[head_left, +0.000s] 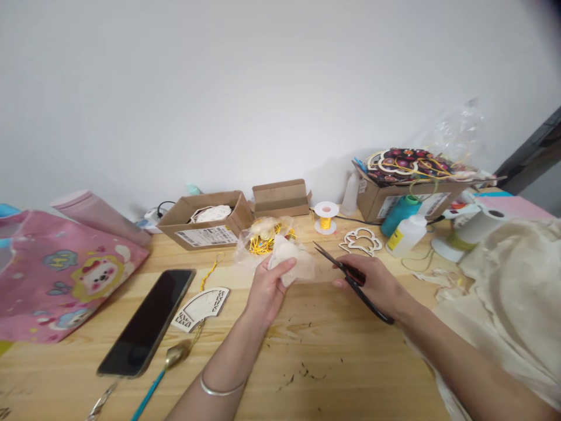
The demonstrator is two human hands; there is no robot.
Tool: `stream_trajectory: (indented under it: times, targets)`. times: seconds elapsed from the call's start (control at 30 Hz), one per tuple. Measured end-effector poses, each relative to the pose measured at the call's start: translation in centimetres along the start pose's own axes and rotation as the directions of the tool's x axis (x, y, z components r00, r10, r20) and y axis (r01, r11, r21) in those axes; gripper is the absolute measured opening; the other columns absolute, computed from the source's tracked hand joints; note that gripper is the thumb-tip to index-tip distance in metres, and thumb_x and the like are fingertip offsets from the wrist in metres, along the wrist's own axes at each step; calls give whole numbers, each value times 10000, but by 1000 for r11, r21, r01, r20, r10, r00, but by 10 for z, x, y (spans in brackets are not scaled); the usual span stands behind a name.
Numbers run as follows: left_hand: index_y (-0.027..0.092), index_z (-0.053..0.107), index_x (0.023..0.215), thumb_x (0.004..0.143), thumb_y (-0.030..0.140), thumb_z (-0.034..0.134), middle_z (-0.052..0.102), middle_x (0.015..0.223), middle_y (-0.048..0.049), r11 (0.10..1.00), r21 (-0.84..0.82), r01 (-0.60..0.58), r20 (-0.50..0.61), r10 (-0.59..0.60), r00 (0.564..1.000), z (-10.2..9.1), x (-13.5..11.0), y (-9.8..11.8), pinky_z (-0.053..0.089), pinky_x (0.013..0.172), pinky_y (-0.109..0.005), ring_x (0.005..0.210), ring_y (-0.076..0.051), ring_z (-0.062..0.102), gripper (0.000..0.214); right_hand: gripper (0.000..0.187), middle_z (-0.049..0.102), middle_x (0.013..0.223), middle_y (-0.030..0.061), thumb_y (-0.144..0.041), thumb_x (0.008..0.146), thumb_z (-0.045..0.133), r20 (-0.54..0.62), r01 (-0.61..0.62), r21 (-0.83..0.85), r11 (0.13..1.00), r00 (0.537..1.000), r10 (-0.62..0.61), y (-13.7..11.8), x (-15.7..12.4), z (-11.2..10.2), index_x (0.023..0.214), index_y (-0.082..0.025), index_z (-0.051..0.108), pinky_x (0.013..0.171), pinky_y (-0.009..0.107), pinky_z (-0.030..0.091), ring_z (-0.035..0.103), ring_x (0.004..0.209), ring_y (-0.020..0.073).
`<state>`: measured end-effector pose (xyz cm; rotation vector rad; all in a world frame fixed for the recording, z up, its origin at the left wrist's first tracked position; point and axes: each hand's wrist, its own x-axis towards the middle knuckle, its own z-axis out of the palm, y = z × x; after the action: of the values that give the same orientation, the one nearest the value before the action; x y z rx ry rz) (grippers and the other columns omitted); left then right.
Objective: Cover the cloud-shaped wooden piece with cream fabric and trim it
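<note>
Left hand (268,287): closed on pale fabric piece (293,261), held just above the worktop (324,351). Right hand (377,285): gripping black scissors (347,271), tips near the fabric, not touching. This cut apparently not begun; dark scraps (302,369) lie nearby.

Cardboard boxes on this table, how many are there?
3: an open box behind the phone, a smaller box just right of it, and a right box under patterned fabric. The pink bag may hide more.
</note>
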<state>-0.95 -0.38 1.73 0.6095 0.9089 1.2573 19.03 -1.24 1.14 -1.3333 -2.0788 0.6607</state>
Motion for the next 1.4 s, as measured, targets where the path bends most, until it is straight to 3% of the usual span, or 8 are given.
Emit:
stream_trajectory:
  times: [0.2, 0.37, 0.47, 0.57, 0.67, 0.8, 0.9, 1.4]
  targets:
    - [182, 690, 840, 655, 221, 678, 703, 840, -54, 833, 398, -385, 96, 379, 920, -4, -2, -5, 475, 782, -340, 803, -192, 630, 190, 293, 490, 583, -22, -431, 727, 567, -74, -118, 463, 879, 982, 171, -8, -2, 3, 834, -158, 571, 456, 228, 348, 423, 481, 96]
    - [303, 699, 824, 632, 135, 690, 621, 1124, -41, 25, 539, -842, 623, 660, 419, -7, -2, -11, 300, 962, -500, 1119, -266, 467, 256, 285, 520, 573, -33, -385, 734, 597, -2, -77, 854, 514, 988, 152, -23, -7, 14, 891, -166, 503, 458, 233, 401, 469, 461, 92]
    - [344, 678, 888, 658, 102, 662, 498, 1283, -16, -162, 536, -828, 711, 615, 340, -5, -4, -13, 251, 979, -529, 1205, -285, 367, 335, 315, 510, 584, -46, -328, 657, 682, 16, -107, 894, 434, 978, 209, -24, -7, 19, 866, -167, 510, 447, 209, 407, 464, 470, 77]
    - [364, 621, 1024, 673, 114, 646, 331, 1402, 2, -64, 577, -814, 666, 615, 423, -2, -6, -15, 183, 1016, -527, 1288, -303, 224, 431, 341, 498, 614, -51, -305, 604, 715, -12, -111, 907, 407, 957, 288, -24, -6, 17, 845, -172, 514, 431, 195, 401, 447, 477, 67]
    - [366, 314, 1311, 610, 231, 717, 237, 1439, -63, 442, 505, -742, 470, 580, 665, 3, -6, -19, 264, 1001, -491, 1285, -309, 248, 820, 354, 490, 621, -51, -284, 574, 729, -114, -83, 872, 482, 924, 365, -26, -5, 14, 836, -176, 517, 457, 195, 400, 450, 509, 72]
    - [274, 336, 1305, 617, 266, 718, 549, 1195, -110, 958, 203, -203, 273, 144, 951, 9, -5, -27, 455, 850, -379, 1034, -242, 556, 788, 294, 511, 633, -37, -261, 602, 705, -251, -44, 723, 690, 913, 321, -27, -7, 16, 824, -182, 529, 507, 202, 406, 462, 543, 82]
    - [141, 603, 1011, 620, 186, 718, 676, 903, -77, 994, 107, 16, 196, -37, 980, 14, -8, -26, 504, 722, -274, 787, -171, 637, 411, 256, 523, 659, -26, -266, 665, 655, -250, -12, 622, 783, 945, 213, -24, -9, 19, 879, -192, 536, 529, 211, 416, 481, 559, 91]
    - [152, 621, 973, 596, 127, 725, 700, 836, -44, 985, -47, -167, -15, 167, 986, 13, -11, -10, 518, 638, -228, 703, -141, 645, 392, 318, 401, 597, -31, -424, 726, 571, 208, -166, 436, 884, 975, 80, -15, -9, 5, 798, -118, 620, 481, 188, 297, 349, 541, 79]
